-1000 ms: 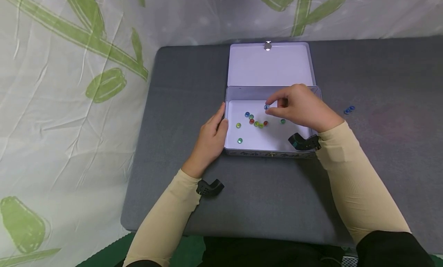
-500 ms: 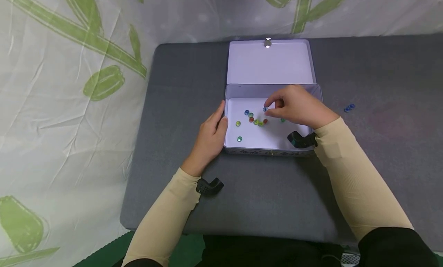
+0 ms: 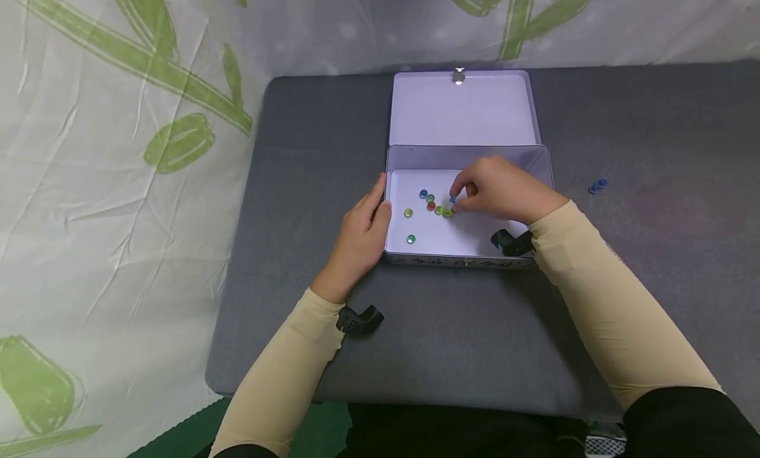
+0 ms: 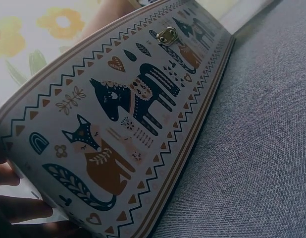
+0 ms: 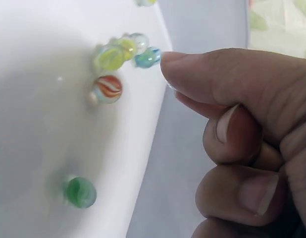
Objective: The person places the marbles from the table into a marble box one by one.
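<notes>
A rectangular tin box (image 3: 433,243) with a white inside lies with its lid raised, several glass marbles on its floor. Between thumb and index finger my right hand (image 3: 499,189) pinches a blue marble (image 3: 453,199), low inside the box; the fingers mostly hide it in the right wrist view. Near it are yellow-green marbles (image 5: 111,58), a red-swirled marble (image 5: 108,89) and a green marble (image 5: 81,192). My left hand (image 3: 356,237) rests against the box's left outer wall, fingers fairly straight. A patterned side with animal figures (image 4: 138,94) fills the left wrist view.
The hinged lid (image 3: 463,111) leans back behind the box, a metal clasp (image 3: 459,76) at its far edge. Small blue marbles (image 3: 598,186) lie on the grey table (image 3: 653,280) to the right. A leaf-printed cloth (image 3: 89,200) hangs at the left and back.
My right hand has lowered with the blue marble and shifted slightly left and nearer, toward the cluster of marbles. My left hand stays against the box wall.
</notes>
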Action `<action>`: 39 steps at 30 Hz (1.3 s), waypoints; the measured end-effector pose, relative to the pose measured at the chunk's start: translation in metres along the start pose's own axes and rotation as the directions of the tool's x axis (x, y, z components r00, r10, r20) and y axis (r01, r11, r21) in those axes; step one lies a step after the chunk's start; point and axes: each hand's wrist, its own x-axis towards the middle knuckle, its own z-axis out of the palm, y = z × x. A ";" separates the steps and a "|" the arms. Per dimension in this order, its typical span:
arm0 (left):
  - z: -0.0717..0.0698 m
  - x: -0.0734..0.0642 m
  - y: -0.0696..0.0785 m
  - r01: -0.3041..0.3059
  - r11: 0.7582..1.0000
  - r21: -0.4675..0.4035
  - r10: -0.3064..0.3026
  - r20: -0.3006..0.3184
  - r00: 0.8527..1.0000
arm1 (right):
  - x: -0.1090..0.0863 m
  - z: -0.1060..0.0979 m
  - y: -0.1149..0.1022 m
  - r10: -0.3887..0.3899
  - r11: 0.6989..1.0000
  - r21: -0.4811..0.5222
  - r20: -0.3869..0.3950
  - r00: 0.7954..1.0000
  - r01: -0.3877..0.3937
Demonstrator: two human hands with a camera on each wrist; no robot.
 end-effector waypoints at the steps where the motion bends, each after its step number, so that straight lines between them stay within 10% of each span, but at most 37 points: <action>1: 0.000 0.000 0.000 0.001 1.000 0.001 -0.001 0.000 1.000 | 0.000 0.000 0.000 0.003 1.000 -0.004 0.005 1.000 -0.003; 39: 0.002 0.001 -0.003 0.023 1.000 0.010 -0.023 0.005 1.000 | -0.033 -0.029 0.008 0.011 0.998 0.069 -0.199 0.980 0.003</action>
